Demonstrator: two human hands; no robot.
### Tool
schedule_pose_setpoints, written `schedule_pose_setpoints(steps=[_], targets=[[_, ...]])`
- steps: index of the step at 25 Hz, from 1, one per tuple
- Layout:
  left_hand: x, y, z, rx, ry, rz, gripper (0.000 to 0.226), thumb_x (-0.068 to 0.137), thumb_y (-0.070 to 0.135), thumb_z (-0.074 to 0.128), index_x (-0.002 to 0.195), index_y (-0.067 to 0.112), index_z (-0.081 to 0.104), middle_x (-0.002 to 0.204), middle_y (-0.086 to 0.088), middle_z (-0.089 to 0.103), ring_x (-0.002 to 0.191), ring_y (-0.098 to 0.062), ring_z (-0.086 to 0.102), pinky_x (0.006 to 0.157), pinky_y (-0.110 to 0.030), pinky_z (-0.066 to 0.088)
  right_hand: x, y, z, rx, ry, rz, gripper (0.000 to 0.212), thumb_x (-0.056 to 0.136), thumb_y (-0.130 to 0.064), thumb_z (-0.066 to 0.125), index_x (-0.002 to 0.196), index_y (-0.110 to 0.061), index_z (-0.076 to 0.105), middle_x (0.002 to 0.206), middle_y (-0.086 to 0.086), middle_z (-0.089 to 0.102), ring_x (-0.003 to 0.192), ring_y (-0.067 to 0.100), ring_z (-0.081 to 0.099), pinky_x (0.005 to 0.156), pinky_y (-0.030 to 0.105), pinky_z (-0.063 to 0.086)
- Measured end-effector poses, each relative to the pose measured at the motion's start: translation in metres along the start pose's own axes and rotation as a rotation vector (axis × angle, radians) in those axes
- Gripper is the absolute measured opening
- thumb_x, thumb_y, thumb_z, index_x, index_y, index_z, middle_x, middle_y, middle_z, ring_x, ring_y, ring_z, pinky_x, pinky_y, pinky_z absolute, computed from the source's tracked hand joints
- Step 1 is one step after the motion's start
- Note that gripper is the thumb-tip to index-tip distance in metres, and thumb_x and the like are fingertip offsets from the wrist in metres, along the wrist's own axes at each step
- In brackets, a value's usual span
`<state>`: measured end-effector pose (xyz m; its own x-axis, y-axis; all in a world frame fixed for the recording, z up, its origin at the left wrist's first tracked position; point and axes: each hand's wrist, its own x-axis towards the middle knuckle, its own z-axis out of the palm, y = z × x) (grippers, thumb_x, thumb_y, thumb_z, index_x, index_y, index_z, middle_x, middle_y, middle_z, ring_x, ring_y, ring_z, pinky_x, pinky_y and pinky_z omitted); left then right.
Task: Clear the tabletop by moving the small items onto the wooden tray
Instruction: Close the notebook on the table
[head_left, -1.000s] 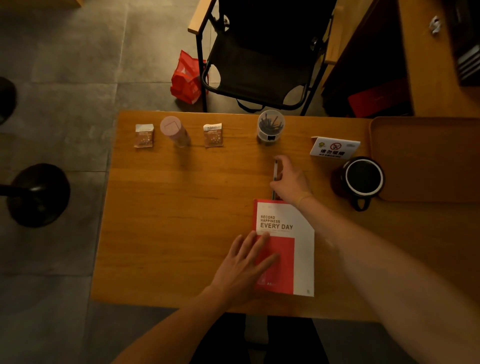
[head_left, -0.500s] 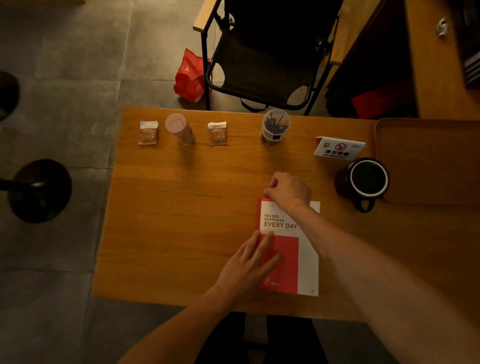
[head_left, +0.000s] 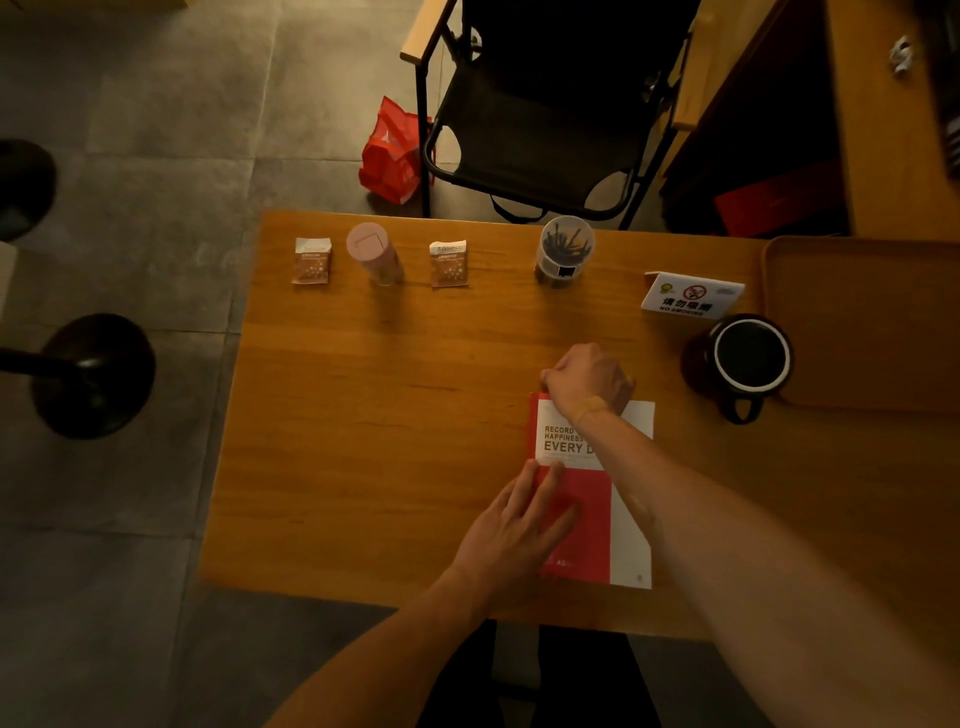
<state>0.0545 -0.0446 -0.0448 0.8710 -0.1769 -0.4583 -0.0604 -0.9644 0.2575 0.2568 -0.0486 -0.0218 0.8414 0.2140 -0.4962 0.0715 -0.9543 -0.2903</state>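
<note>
The right hand (head_left: 587, 382) is curled into a loose fist at the far edge of the red-and-white booklet (head_left: 589, 488), knuckles up; its fingers are tucked under, so whether anything is held inside cannot be told. Its forearm crosses the booklet and covers the ends of the printed words. The left hand (head_left: 519, 525) lies open and flat, fingers spread on the booklet's red lower part, hiding part of the small print there. The booklet rests on the worktop (head_left: 374, 415) near its front edge. To the right stands a dark mug (head_left: 745, 364), handle toward the viewer, just beside the wooden tray (head_left: 862, 322), which is cut off by the right border. Behind the mug is a small no-smoking sign (head_left: 693, 296). Along the far edge stand a cup of dark sticks (head_left: 563, 252), two small sachets (head_left: 311, 260) (head_left: 448, 262) and a pink-lidded bottle (head_left: 374, 254) between them; their print is unreadable.
</note>
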Motion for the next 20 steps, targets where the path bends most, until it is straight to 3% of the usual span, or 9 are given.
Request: schedule_pose_setpoints(steps=[8,13,17,20], targets=[[0.005,0.001,0.003,0.017,-0.016,0.024,0.082,0.091,0.046,0.057,0.153,0.026,0.007,0.16,-0.018,-0.014,0.142,-0.045,-0.019,0.116,-0.057,0.003,-0.006,-0.015,0.004,0.01,0.022,0.067,0.012,0.093,-0.025,0.056,0.088,-0.016,0.062,0.076,0.005,0.061,0.071,0.023,0.054,0.09,0.042,0.038],[0.01,0.009,0.002,-0.009,0.02,0.031,0.08,0.094,0.041,0.051,0.154,0.019,0.003,0.162,-0.016,-0.007,0.145,-0.039,-0.019,0.117,-0.057,0.009,-0.017,-0.012,0.015,-0.034,0.054,0.029,0.015,0.094,-0.029,0.054,0.094,-0.018,0.063,0.088,0.002,0.056,0.107,0.026,0.049,0.088,0.043,0.032],[0.008,0.012,0.002,-0.009,0.031,0.024,0.082,0.093,0.043,0.049,0.154,0.019,-0.001,0.162,-0.016,-0.007,0.143,-0.039,-0.024,0.117,-0.056,-0.001,-0.02,-0.008,0.016,-0.11,0.078,0.008,0.019,0.094,-0.035,0.054,0.096,-0.019,0.064,0.105,0.005,0.061,0.114,0.027,0.043,0.088,0.044,0.033],[0.009,0.012,0.003,-0.038,-0.004,0.003,0.084,0.094,0.044,0.049,0.153,0.023,-0.007,0.161,-0.016,-0.013,0.143,-0.04,-0.023,0.117,-0.057,0.004,-0.02,-0.003,0.016,-0.134,0.063,0.021,0.024,0.093,-0.041,0.056,0.102,-0.021,0.065,0.116,0.004,0.059,0.118,0.029,0.041,0.091,0.045,0.035]])
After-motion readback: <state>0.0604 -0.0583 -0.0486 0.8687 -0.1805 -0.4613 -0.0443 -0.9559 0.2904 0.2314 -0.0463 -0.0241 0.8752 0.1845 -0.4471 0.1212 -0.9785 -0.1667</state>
